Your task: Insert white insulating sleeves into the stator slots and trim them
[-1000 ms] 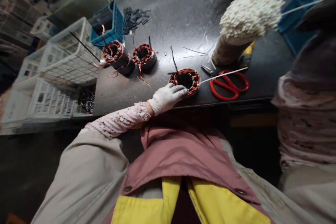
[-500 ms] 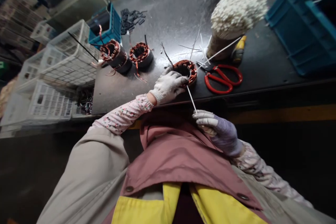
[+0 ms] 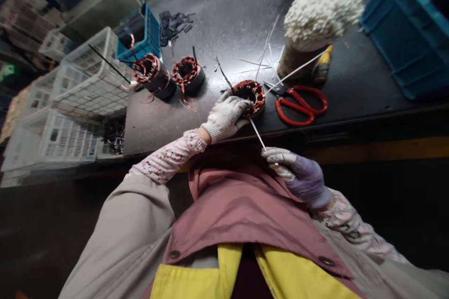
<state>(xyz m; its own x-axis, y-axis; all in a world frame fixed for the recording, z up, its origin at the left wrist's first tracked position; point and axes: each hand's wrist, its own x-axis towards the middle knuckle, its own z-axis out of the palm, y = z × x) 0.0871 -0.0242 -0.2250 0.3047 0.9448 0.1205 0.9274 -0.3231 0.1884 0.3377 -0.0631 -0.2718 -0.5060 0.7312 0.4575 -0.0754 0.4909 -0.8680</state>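
Dark bench (image 3: 164,133), white plastic crates (image 3: 66,142) along its left side, blue crate (image 3: 407,42) at upper right. Two wound stators (image 3: 153,76) stand toward the left. A third, the copper-wound stator (image 3: 249,98), sits near the front edge, with red-handled scissors (image 3: 301,107) just beside it. Left hand (image 3: 226,117), white knit glove, closed over the stator's rim. Right hand (image 3: 298,177), purple-coated glove, pinches a thin white strip (image 3: 257,133), its upper end at the stator's near edge.
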